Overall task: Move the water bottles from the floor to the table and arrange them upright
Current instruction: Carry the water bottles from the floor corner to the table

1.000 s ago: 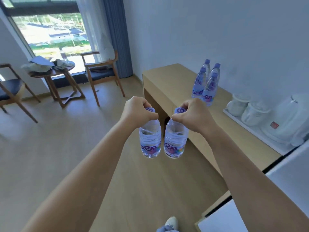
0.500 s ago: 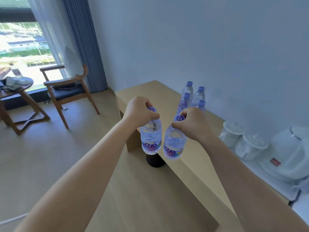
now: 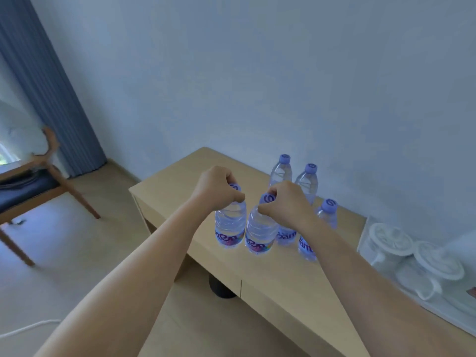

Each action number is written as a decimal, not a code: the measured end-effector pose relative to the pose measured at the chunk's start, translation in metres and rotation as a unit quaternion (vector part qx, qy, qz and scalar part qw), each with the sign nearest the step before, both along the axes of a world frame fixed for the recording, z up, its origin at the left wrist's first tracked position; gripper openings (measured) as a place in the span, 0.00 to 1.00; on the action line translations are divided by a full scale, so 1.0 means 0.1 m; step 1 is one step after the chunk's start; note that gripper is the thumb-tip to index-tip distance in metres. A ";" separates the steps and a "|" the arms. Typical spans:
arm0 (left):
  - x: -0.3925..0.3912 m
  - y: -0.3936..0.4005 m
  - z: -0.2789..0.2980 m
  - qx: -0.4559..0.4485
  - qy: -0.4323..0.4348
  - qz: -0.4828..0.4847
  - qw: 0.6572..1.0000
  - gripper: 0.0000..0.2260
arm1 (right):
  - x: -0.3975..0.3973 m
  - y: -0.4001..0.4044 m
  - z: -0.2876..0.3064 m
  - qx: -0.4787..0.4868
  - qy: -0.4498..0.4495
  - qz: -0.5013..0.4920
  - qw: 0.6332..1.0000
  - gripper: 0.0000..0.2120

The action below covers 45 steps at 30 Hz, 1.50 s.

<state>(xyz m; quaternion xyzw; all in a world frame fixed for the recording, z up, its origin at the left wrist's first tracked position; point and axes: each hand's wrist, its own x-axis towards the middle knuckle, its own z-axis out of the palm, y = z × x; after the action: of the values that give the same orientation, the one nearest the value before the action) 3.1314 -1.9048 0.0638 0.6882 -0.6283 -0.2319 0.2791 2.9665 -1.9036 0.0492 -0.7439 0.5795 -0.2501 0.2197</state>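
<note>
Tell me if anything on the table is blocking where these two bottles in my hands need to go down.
Nothing visible does. The left hand and right hand each hold a bottle by its neck over bare table. The standing bottles are behind and right of the right hand, against the wall.

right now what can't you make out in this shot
Head view only:
- Fourth standing bottle: only its label shows, behind the right hand.
- Bottle necks in both grips: wrapped by the left hand and right hand.
- Held bottles touching the table or not: unclear.
- Cups on the tray: blurred.
- Chair: cut off at left edge.
</note>
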 end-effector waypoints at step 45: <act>-0.37 -1.04 -0.05 -0.055 -0.195 -0.194 0.960 0.11 | 0.01 -0.50 -0.11 0.041 0.040 -0.203 0.978 0.07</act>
<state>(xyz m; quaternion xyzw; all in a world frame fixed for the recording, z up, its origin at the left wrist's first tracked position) 3.0946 -2.0084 0.0585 0.5682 -0.8040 -0.1079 0.1380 2.9679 -1.9535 0.0382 -0.6107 0.7364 -0.2354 0.1714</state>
